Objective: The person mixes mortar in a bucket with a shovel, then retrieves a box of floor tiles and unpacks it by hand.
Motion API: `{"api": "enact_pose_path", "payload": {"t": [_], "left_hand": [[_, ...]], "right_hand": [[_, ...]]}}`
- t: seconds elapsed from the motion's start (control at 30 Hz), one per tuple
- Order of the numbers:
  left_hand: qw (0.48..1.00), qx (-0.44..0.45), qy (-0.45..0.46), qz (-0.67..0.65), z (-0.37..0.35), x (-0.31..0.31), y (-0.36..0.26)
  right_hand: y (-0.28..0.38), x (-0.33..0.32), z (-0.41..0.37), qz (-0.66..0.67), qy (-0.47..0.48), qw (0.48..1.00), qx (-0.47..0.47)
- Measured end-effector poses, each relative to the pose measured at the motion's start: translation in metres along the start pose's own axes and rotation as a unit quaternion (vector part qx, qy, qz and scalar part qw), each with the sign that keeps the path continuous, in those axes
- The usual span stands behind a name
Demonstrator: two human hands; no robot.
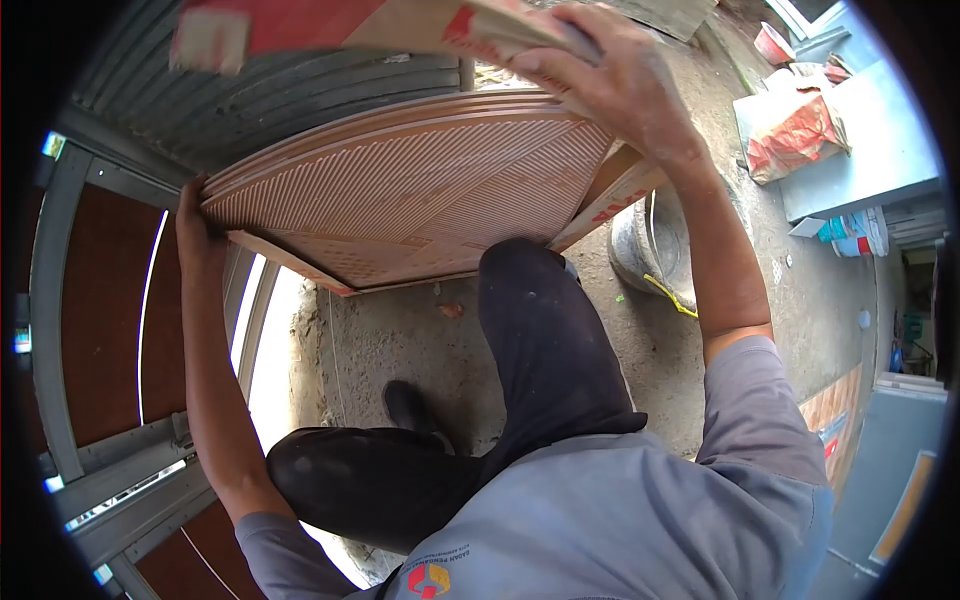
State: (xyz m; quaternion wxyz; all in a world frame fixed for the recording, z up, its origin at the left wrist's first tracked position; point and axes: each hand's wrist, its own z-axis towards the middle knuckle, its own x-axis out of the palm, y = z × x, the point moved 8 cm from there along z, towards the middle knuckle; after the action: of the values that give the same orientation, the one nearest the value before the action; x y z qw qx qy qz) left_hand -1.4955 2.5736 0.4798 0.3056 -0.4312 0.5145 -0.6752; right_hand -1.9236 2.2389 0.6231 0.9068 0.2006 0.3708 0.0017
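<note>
A stack of large tiles (430, 180) stands tilted in front of me, ridged backs facing my knees. Cardboard strips (295, 262) remain along its lower left edge and on its right side. My left hand (194, 215) is closed round the tiles' left edge, its fingers partly hidden behind them. Above the stack, my right hand (625, 85) grips a torn piece of red and brown cardboard (400, 25) that stretches off to the left. My bent knee touches or nearly touches the bottom edge of the tiles.
Right of the stack stands a grey bucket (640, 250) with a yellow strip by it. Farther right, a red and white bag (800, 135) lies on a pale surface (860, 140), near a white and teal pail (858, 235). Corrugated metal (330, 85) rises behind; a metal-framed panel (100, 300) is at left.
</note>
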Motion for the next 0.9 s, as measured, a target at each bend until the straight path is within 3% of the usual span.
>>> {"api": "enact_pose_path", "payload": {"t": [0.23,0.27,0.3,0.37,0.4,0.5,0.53,0.57,0.6,0.63,0.7,0.77,0.87,0.9], "left_hand": [[1.0,-0.015,0.011,0.005,0.033,-0.017,0.015],[0.999,-0.017,0.041,-0.003,0.046,-0.026,0.02],[0.997,-0.017,0.069,-0.009,0.057,-0.033,0.023],[0.999,-0.012,0.033,0.028,0.064,-0.033,0.021],[0.999,-0.017,0.026,0.038,0.069,-0.036,0.021],[0.998,-0.027,0.005,0.054,0.078,-0.043,0.022],[0.998,-0.03,0.002,0.055,0.077,-0.042,0.021],[0.998,-0.033,-0.002,0.057,0.076,-0.039,0.021],[0.998,-0.029,-0.004,0.06,0.073,-0.033,0.02],[0.998,-0.022,-0.008,0.065,0.066,-0.027,0.016],[0.997,-0.009,-0.017,0.075,0.056,-0.017,0.012],[0.996,0.001,-0.024,0.087,0.049,-0.011,0.007],[0.995,-0.008,-0.029,0.092,0.06,-0.025,0.007],[0.996,-0.011,-0.028,0.088,0.06,-0.021,0.008]], "right_hand": [[-0.072,-0.014,-0.026,0.025,0.049,0.998,0.012],[-0.069,-0.016,-0.028,-0.04,0.039,0.996,-0.072],[-0.072,-0.02,-0.034,-0.045,0.041,0.996,-0.066],[-0.078,-0.03,-0.041,-0.05,0.044,0.996,-0.062],[-0.093,-0.038,-0.045,-0.006,0.048,0.998,-0.027],[-0.198,-0.082,-0.093,0.133,-0.058,0.959,0.242],[-0.238,-0.101,-0.115,-0.024,-0.088,0.976,0.199],[-0.289,-0.114,-0.152,-0.135,-0.083,0.958,0.237],[-0.34,-0.127,-0.189,-0.242,-0.07,0.927,0.276],[-0.389,-0.139,-0.237,-0.297,-0.029,0.869,0.394],[-0.445,-0.145,-0.322,-0.376,0.033,0.782,0.495],[-0.449,-0.123,-0.39,-0.086,0.112,0.698,0.702],[-0.458,-0.088,-0.423,0.12,0.04,0.764,0.632],[-0.468,-0.091,-0.431,0.094,0.038,0.772,0.628]]}}
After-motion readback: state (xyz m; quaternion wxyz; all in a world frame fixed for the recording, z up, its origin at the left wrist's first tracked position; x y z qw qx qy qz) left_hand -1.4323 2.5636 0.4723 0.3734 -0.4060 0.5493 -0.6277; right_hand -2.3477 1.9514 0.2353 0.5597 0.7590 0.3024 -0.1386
